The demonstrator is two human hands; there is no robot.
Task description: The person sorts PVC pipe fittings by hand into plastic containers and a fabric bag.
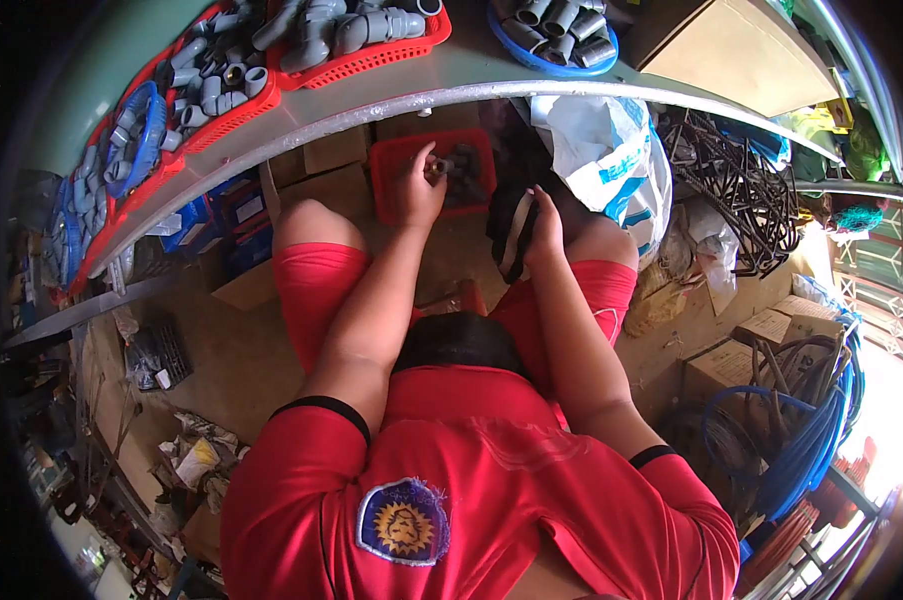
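My left hand is closed around a small brownish piece that looks like a pipe fitting. It is above the left part of a red plastic basket, where several grey pipe fittings lie on the right side. My right hand grips the edge of a black bag with a pale strip along it, in front of my right knee. The fingers of this hand are partly hidden, and what the bag holds does not show.
Overhead, a shelf edge curves across, bearing red baskets and a blue basket of grey fittings. To the right are a white-and-blue plastic sack, dark bent metal rods and coiled blue hose. Cardboard boxes stand beyond my left knee.
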